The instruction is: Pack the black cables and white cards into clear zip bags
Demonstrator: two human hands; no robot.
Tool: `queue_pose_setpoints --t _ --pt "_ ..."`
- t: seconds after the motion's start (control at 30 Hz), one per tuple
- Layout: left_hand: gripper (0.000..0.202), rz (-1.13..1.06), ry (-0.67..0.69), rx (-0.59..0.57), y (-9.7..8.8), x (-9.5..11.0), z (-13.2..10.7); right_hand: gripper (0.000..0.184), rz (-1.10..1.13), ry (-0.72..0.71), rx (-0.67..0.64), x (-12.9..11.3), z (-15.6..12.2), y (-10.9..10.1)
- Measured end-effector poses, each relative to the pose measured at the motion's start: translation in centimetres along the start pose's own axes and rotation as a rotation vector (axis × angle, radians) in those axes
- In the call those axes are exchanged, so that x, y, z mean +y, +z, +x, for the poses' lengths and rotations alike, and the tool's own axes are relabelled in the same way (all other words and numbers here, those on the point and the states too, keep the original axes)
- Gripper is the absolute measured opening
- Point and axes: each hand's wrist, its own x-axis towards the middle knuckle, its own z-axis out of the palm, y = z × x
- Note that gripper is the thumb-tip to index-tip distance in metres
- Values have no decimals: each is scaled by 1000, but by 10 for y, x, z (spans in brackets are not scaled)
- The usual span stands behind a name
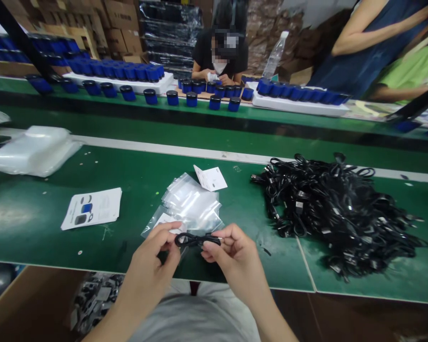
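Observation:
A coiled black USB cable (196, 239) is pinched at its right end by my right hand (231, 251), just above the table's front edge. Its left loop reaches the fingertips of my left hand (155, 254). Those fingers are closed on a clear plastic bag (150, 224) with a folded white leaflet (165, 219) inside; my hand hides part of it. Just beyond lie more clear bags (190, 197), fanned out flat. A folded leaflet (214, 179) rests on their far edge. On the left is a stack of printed leaflets (92, 209).
A large heap of black cables (335, 213) spreads over the right side. Plastic packaging (35, 147) lies at the far left. Blue jars with black lids (191, 99) line the far belt, where a person (219, 57) works. Below the table's edge is a bag of packed items (96, 299).

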Motion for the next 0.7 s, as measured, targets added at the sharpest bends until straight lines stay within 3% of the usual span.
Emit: queue_pose_setpoints --t 0.17,0.23,0.3,0.37,0.5,0.57,0.7 --pt "18 -99 -14 30 -1 -3 -3 11 -295 -187 13 2 -8 -7" --pt "17 -113 0 53 -1 -3 -3 5 -498 -382 21 1 -12 -7" --pt "15 -98 12 72 -1 -1 -3 12 -716 -623 15 0 -16 -5" --pt "13 -78 30 79 -1 2 -3 18 -826 -767 -9 -2 -18 -2" --pt "12 -45 67 75 1 8 -7 8 -684 -688 71 0 -22 8" --pt "13 -21 98 86 2 10 -10 13 -643 -645 93 0 -25 13" --pt "15 -20 140 139 3 12 -16 37 -746 -748 -80 -6 -30 16"
